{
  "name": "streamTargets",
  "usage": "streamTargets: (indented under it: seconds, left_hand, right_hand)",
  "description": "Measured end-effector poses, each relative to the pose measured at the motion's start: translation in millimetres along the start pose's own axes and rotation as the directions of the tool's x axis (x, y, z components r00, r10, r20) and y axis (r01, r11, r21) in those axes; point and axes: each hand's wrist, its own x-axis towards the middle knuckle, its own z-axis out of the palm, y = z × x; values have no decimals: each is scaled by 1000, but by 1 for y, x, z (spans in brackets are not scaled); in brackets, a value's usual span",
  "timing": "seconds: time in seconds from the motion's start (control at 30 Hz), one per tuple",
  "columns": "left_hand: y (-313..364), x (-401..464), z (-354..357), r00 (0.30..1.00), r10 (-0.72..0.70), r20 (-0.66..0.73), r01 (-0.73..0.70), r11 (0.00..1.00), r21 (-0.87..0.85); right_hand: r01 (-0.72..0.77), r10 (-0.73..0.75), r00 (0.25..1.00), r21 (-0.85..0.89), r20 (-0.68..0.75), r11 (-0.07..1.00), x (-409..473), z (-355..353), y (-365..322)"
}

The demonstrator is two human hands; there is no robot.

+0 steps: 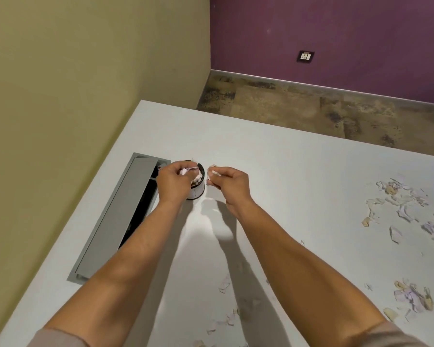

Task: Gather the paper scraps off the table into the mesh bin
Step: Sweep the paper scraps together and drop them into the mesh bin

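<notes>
Head view, largest first.
Table (298,171): white; far edge well beyond hands; bare surface around bin.
Cable hatch (118,216): grey, open, just left of bin.
Loose scraps (401,199): scattered far right, well apart from hands.
Mesh bin (197,189): small, upright, partly filled, between hands.
Left hand (173,181): over bin, fingers closed on scraps.
Right hand (229,182): just beside bin, pinching scraps.

Open cable tray (125,211) blocks bin's (197,190) L side; R side tabletop (298,171) bare.
</notes>
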Motion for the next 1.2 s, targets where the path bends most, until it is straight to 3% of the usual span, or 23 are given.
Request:
streamTargets:
  seconds: [0.13, 0.2, 0.3, 0.47, 0.67, 0.87, 1.2]
  left_hand:
    - [2, 22, -9, 999, -34, -7, 34, 999, 30]
    - [1, 30, -13, 999, -16, -41, 19, 997, 72]
    - [-2, 38, -17, 999, -6, -39, 11, 993, 120]
    - [-7, 44, -20, 999, 23, 32, -29, 980, 195]
    - [-2, 54, -20, 981, 138, 136, -178, 917, 357]
    - [-8, 65, 0, 920, 24, 391, -312, 648, 695]
    - [-16, 78, 23, 794, -131, 594, -542, 291, 788]
  right_hand:
    - [44, -52, 998, -267, -25, 963, 19, 27, -1]
    - [89, -112, 994, -466, -20, 880, 27, 36, -1]
    - [191, -155, 981, -652, 113, 734, 34, 45, -2]
    - [294, -219, 955, -721, 198, 628, 35, 43, -4]
    - [157, -187, 982, -677, 30, 719, 37, 25, 2]
    - [28, -27, 1000, -648, 11, 761, 32, 23, 15]
    - [-30, 53, 998, -485, 35, 874, 38, 22, 17]
